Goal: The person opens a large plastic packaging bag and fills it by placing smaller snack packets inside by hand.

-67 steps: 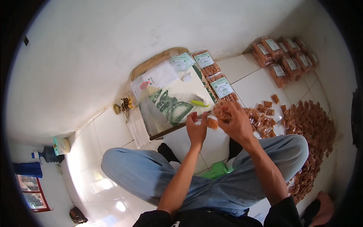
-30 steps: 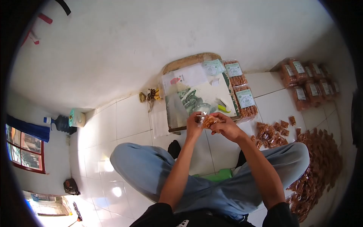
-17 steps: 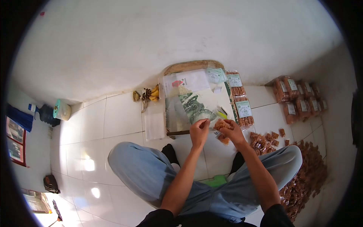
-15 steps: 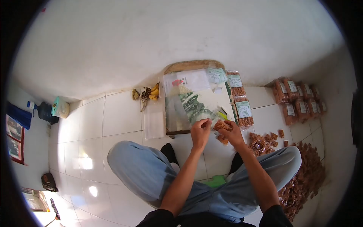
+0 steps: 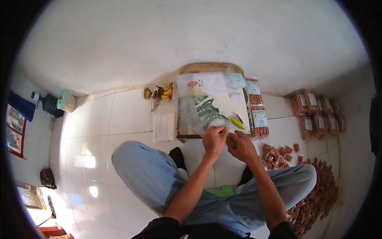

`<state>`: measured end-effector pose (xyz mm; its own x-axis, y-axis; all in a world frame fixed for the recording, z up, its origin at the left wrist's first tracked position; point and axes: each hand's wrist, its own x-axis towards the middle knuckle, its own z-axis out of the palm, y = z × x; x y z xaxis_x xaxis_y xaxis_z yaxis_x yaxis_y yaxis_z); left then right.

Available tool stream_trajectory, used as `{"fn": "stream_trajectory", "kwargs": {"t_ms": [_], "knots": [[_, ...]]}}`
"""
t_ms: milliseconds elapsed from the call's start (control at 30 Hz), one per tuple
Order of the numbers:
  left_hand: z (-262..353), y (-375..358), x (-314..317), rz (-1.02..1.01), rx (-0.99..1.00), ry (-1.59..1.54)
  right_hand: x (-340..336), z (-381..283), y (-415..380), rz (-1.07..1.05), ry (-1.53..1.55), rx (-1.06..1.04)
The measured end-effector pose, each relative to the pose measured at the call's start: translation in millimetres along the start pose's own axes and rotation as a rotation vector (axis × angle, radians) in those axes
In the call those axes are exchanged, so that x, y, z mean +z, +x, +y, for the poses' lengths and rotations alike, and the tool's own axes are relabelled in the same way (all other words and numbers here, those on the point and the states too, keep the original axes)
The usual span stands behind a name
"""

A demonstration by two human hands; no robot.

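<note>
Now the low wooden board (image 5: 207,68) by the wall carries clear plastic bags (image 5: 191,115), with labelled snack packs (image 5: 259,118) along its edge. Half a second ago the right hand (image 5: 240,145) held brown snacks; now none show, fingers curled. The left hand (image 5: 215,139) pinches a thin plastic bag (image 5: 226,128) at the board's near edge.

Bare white floor tiles (image 5: 119,119) at 9 o'clock of hands: open passage. 12 o'clock blocked by low wooden board (image 5: 207,68) stacked with clear plastic bags (image 5: 191,115). 3 o'clock: scattered brown snack packets (image 5: 275,156); labelled filled packs (image 5: 258,119) beyond.
</note>
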<state>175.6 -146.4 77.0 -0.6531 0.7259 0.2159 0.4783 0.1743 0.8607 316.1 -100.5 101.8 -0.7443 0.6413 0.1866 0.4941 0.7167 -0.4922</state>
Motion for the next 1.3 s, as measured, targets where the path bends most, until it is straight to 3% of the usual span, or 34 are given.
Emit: {"fn": "stream_trajectory", "kwargs": {"t_ms": [33,100,133,200,233,300,433,533,600,633,700,733,800,933,1000,1133,1200,1233,1300], "knots": [[2.1,-3.4,0.9,-0.039,0.041,0.013,2.8,0.5,2.2,-0.004,0.001,-0.004],[9.3,-9.9,5.4,-0.042,0.024,0.030,10.7,1.3,13.5,0.069,0.267,0.506],[11.8,-10.2,5.5,-0.050,0.010,0.047,12.3,3.2,16.6,0.069,0.269,0.496],[10.6,-7.3,3.4,-0.086,-0.025,0.028,15.5,8.0,18.4,-0.044,1.037,0.955],[8.5,-4.2,3.0,-0.077,0.036,0.020,19.8,11.0,17.7,-0.050,1.040,0.947],[7.5,0.9,-0.1,-0.058,0.100,0.017,31.6,17.8,15.7,-0.012,1.489,0.912],[14.6,2.5,-5.6,-0.110,0.106,0.100,43.4,21.4,22.7,0.032,1.654,0.835],[17.3,4.6,-8.7,-0.133,0.109,0.127,29.1,10.6,28.9,0.088,1.390,0.819],[15.4,2.7,-6.5,-0.155,0.129,0.153,17.4,9.4,30.9,-0.104,0.666,0.576],[13.1,0.9,-3.0,-0.091,0.115,0.075,14.5,9.7,32.5,-0.106,0.670,0.573],[9.7,-1.7,0.3,-0.027,0.106,-0.001,10.0,12.8,36.3,-0.072,1.131,0.785],[9.0,-3.9,0.4,-0.018,0.122,0.023,12.4,15.9,37.0,-0.070,1.135,0.785],[7.7,-7.1,1.0,-0.012,0.146,0.049,20.6,22.7,40.3,-0.021,1.787,0.806],[3.9,-8.0,2.6,-0.003,0.178,0.087,23.7,20.7,36.6,0.002,1.780,0.763],[3.3,-8.4,1.4,-0.008,0.189,0.121,13.7,10.5,34.9,0.046,0.777,0.637],[15.4,-4.8,-1.2,-0.030,0.119,0.014,-10.7,-4.8,41.1,-0.007,0.560,0.565],[21.4,-0.3,-2.8,-0.046,0.071,-0.039,6.4,12.9,43.1,0.038,1.118,0.622],[22.8,2.6,-3.0,-0.053,0.105,-0.047,10.6,19.6,43.9,0.044,1.125,0.623],[25.0,5.4,-2.5,-0.061,0.145,-0.051,12.1,26.8,47.6,-0.083,1.763,0.736]]}}
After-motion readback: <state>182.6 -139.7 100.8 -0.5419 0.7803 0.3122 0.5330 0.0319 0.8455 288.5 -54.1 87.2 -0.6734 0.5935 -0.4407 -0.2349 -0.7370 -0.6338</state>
